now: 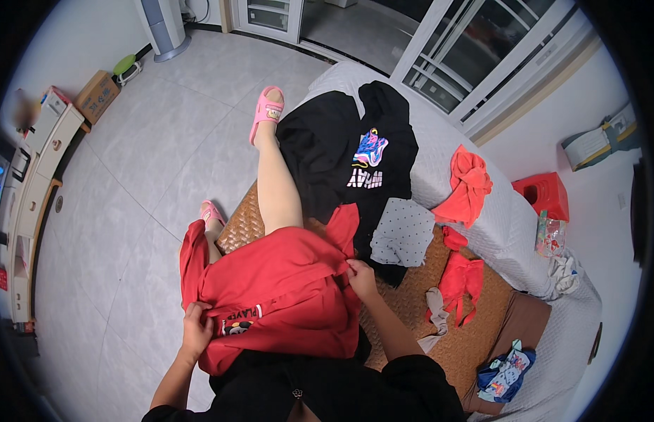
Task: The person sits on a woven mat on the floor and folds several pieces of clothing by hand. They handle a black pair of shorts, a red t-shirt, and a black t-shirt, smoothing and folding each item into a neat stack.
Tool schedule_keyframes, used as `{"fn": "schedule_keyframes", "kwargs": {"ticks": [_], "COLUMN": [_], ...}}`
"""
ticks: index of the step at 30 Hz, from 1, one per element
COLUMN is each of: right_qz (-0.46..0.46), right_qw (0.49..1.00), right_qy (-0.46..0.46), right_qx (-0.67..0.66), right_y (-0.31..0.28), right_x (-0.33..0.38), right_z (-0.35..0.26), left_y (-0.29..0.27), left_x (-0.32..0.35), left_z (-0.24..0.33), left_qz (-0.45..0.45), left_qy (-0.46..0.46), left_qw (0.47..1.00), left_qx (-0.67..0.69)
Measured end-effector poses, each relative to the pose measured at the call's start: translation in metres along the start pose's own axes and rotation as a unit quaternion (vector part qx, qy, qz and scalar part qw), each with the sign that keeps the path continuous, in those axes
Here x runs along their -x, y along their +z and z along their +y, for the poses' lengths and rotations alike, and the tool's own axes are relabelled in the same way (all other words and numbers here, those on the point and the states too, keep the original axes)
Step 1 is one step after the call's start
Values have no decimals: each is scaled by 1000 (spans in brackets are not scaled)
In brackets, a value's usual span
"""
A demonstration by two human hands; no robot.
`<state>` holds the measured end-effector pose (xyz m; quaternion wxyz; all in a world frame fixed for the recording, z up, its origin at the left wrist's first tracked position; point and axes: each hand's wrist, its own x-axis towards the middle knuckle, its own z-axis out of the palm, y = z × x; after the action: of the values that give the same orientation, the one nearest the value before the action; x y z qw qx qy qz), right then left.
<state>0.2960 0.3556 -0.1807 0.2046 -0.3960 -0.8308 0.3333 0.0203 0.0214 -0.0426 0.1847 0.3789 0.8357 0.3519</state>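
Head view: the red shirt (277,295) lies spread over the person's lap, long axis running left to right between both hands. Left hand (197,328) grips its near-left edge; right hand (360,278) pinches the right edge.

Home bedroom, quilted bed (481,211), scattered clothes (470,184), tiled floor (165,141)

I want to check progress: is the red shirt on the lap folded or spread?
Partly folded. The red shirt covers the lap, its edges bunched in the left hand and right hand.
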Motion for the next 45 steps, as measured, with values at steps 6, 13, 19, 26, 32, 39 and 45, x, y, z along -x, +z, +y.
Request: {"fn": "schedule_keyframes", "kwargs": {"ticks": [6,13,19,26,32,39,45], "right_qz": [-55,-79,69,103,159,276,323], "right_qw": [982,973,996,952,881,887,853], "right_qy": [140,198,45,54,-146,-206,-232], "right_qx": [-118,-86,-43,-285,-420,-308,-339], "right_y": [4,25,-108,-310,-418,-438,-419], "right_x": [-5,-14,-93,-159,-136,-94,-64], "right_z": [-9,0,-60,-240,-323,-346,-349], "left_y": [1,0,-147,-273,-355,-346,-312], "left_x": [0,-3,-93,-170,-188,-167,-181], "left_z": [-2,-3,-4,151,232,248,191], "left_qz": [-2,4,251,216,109,236,256], "left_qy": [-15,35,43,110,272,307,290], "left_qw": [1000,999,963,944,813,871,822], "left_qx": [10,-11,-86,222,504,303,419]}}
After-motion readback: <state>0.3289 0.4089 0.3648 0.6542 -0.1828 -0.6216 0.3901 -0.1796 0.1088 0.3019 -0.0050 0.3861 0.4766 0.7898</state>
